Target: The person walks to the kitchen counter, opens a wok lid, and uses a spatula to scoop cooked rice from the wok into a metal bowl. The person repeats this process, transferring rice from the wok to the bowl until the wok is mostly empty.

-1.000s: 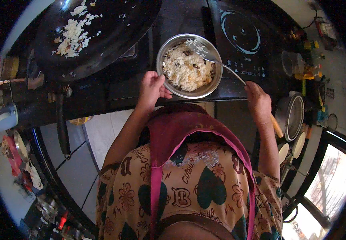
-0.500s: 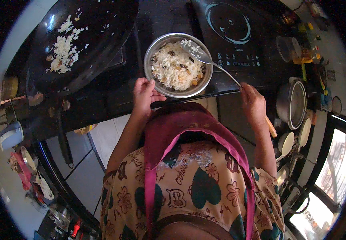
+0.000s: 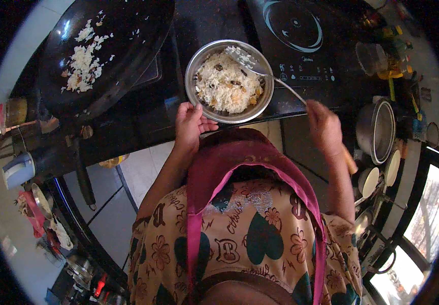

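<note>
A round steel bowl [image 3: 193, 94] stands near the counter's front edge. Cooked rice [image 3: 227, 84] with dark and golden bits mixed in fills it. My left hand [image 3: 193, 124] grips the bowl's lower left rim, thumb over the edge and fingers below. In my right hand [image 3: 324, 127], right of the bowl, is a long-handled metal cooking spoon [image 3: 291, 89] with a wooden handle end. Its head lies over the upper right of the rice, with grains stuck to it; I cannot tell how deep it sits.
At the far left, a dark wok [image 3: 123, 56] holds scattered rice, its handle jutting toward me. An induction cooktop [image 3: 300, 56] lies right of the bowl. Further right are a metal pot [image 3: 377, 132] and hanging utensils. A blue-grey mug [image 3: 19, 170] is at the left.
The spoon's head has shifted slightly left and away over the rice, my right hand still on its handle. The whole view has slid a little; my left hand stays on the bowl.
</note>
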A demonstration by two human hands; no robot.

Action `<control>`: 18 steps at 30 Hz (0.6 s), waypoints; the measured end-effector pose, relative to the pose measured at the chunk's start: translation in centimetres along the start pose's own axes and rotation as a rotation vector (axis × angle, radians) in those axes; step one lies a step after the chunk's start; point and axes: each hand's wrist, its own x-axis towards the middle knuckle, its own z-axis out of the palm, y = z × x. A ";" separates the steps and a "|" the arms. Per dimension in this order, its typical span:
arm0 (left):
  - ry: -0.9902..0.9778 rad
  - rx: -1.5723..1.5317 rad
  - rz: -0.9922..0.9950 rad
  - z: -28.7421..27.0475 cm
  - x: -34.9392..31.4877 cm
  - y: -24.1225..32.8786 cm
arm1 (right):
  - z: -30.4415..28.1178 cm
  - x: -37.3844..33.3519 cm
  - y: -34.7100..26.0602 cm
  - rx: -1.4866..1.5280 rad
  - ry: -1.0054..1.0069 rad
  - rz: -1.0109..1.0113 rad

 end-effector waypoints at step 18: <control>0.000 -0.100 0.024 0.3 0.0 -0.3 | -6.6 9.7 -6.8 -0.453 -0.218 -0.415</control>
